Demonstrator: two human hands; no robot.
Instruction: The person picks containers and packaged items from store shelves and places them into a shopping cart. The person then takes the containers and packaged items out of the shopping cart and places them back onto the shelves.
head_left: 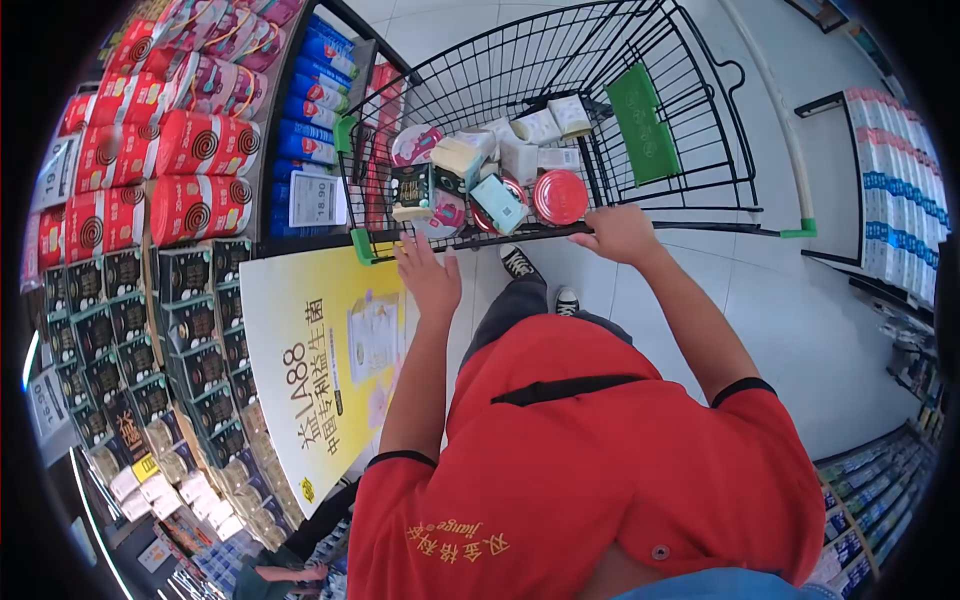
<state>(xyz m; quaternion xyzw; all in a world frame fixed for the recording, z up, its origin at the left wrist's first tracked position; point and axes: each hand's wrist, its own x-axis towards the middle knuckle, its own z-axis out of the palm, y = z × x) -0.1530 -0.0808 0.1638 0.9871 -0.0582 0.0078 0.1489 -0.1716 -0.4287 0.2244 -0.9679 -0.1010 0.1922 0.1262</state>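
Stiff and, being loaded, probably weighty, the wire shopping cart [643, 128] at 12 o'clock is best held along its handle [530, 236], which the right grip [617, 234] appears to encircle at 5 o'clock, the left grip [430, 278] spread wide at 7 o'clock.

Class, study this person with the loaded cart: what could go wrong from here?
1. A corner of the shopping cart is beside the yellow sign, so turning might knock the sign.
2. Goods lie jumbled in the cart; a sudden stop might shift the red-lidded container.
3. The left hand has fingers spread at the cart's edge, so control might slip.
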